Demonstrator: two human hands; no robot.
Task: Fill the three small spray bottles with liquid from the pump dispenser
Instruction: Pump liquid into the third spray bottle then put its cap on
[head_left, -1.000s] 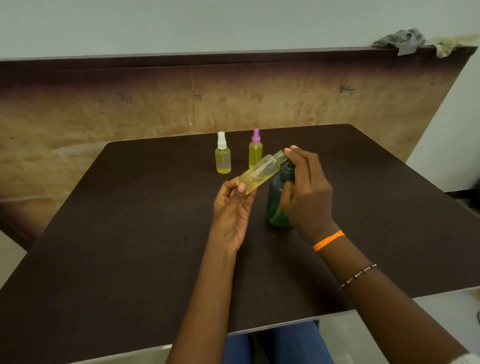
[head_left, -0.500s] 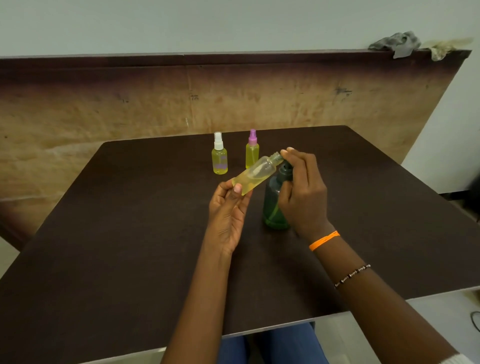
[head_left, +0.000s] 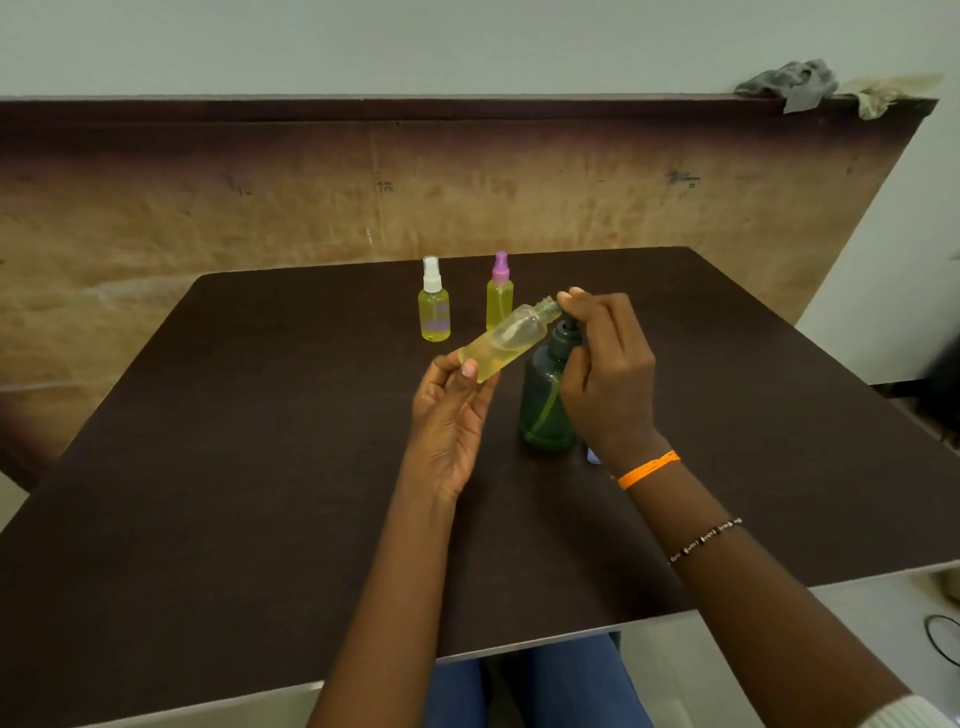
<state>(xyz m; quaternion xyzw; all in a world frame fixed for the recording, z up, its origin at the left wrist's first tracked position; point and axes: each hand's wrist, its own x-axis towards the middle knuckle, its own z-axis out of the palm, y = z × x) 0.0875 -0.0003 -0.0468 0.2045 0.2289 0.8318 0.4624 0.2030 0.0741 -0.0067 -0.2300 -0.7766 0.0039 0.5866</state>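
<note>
My left hand (head_left: 451, 415) pinches the base of an uncapped clear spray bottle (head_left: 506, 342), which is tilted with its open neck against the nozzle of the dark green pump dispenser (head_left: 545, 405). Yellowish liquid fills its lower part. My right hand (head_left: 605, 379) curls over the dispenser's pump head, fingers on top. Two capped spray bottles of yellow liquid stand behind, one with a white cap (head_left: 434, 306) and one with a purple cap (head_left: 499, 296).
Everything sits on a dark brown table (head_left: 234, 467) with a wooden board (head_left: 260, 208) upright behind it. A small pale object (head_left: 593, 456) peeks out beside my right wrist. Rags (head_left: 789, 83) lie on the board's top right corner.
Both hands and the tilted bottle stay at the dispenser. Only the camera view has shifted slightly.
</note>
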